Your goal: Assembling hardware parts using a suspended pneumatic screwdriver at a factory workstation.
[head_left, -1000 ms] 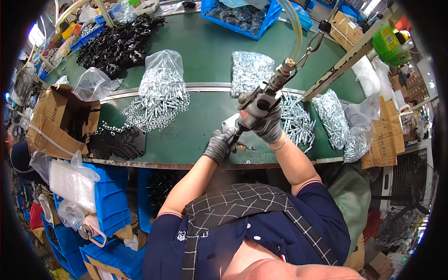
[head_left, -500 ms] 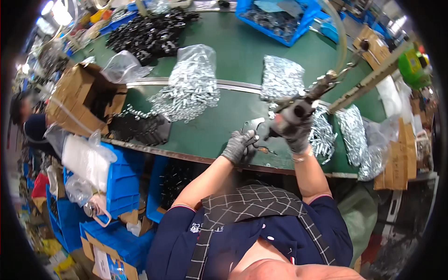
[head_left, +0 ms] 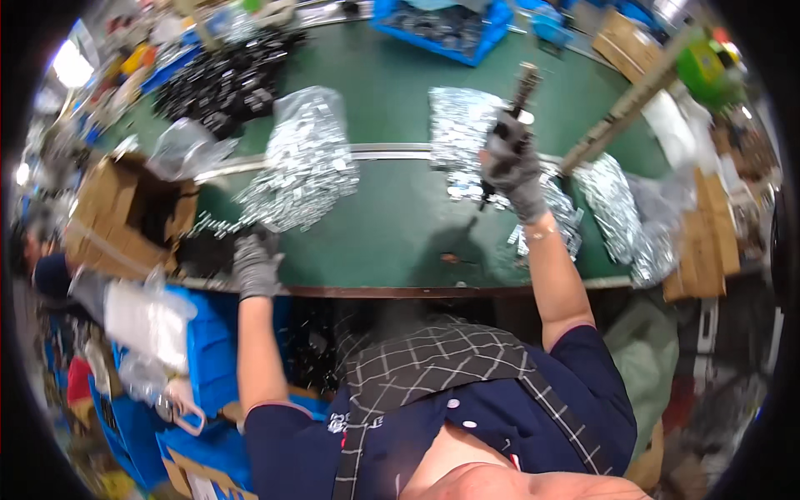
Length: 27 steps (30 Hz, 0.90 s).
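My right hand (head_left: 515,171), in a grey glove, is wrapped around a dark power screwdriver (head_left: 526,83), raised above the green table beside a plastic bag of shiny metal parts (head_left: 467,125). At the left, near the table's front edge, my gloved left hand (head_left: 257,265) reaches to the dark parts (head_left: 207,252) next to the open cardboard box. Its fingers are blurred against those parts, so whether they hold anything is hidden. Just beyond the left hand, small silvery metal pieces (head_left: 304,179) spill from a clear bag.
An open cardboard box (head_left: 100,225) stands at the left edge. Black parts (head_left: 221,83) are heaped at the far left. A blue bin (head_left: 479,50) sits at the back. A slanted post (head_left: 625,108) and more bagged metal parts (head_left: 612,200) are on the right.
My left hand has left the spot beside the screwdriver, where it held a small part, and moved left to the dark parts. My right hand has lifted the screwdriver away from the front edge.
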### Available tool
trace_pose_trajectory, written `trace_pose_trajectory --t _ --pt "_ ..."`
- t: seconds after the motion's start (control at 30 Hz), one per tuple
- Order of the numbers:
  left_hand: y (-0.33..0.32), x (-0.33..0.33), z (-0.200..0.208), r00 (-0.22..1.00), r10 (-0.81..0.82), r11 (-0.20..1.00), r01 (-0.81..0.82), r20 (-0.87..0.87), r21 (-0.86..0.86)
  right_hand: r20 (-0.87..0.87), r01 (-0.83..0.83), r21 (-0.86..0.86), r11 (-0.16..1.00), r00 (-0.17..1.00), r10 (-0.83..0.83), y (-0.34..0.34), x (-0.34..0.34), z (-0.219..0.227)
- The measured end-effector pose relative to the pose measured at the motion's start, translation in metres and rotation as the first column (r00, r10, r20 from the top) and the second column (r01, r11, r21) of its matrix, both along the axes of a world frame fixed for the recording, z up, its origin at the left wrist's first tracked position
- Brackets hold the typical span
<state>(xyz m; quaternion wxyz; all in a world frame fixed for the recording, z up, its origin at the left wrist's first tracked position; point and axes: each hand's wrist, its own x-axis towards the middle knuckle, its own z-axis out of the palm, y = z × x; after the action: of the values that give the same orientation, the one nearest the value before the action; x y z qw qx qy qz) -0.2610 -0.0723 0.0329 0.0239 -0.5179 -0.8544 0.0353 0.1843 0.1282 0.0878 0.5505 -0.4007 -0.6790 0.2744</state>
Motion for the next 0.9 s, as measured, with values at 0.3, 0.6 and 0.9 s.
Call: trace_pose_trajectory --t 0.3,0.6,0.9 --pt "0.033 0.004 0.000 0.987 0.154 0.931 -0.162 -0.052 -0.328 0.738 -0.205 -0.275 0.939 0.581 0.343 -0.028 0.088 -0.016" --pt "0.024 0.008 0.025 0.996 0.057 0.997 -0.061 -0.062 -0.055 0.973 -0.089 -0.220 0.971 0.047 0.225 -0.047 0.073 -0.022" --pt "0.033 0.192 0.022 -0.421 -0.135 0.983 -0.169 0.897 0.069 -0.236 -0.569 -0.603 0.560 0.797 0.556 -0.109 -0.020 -0.040"
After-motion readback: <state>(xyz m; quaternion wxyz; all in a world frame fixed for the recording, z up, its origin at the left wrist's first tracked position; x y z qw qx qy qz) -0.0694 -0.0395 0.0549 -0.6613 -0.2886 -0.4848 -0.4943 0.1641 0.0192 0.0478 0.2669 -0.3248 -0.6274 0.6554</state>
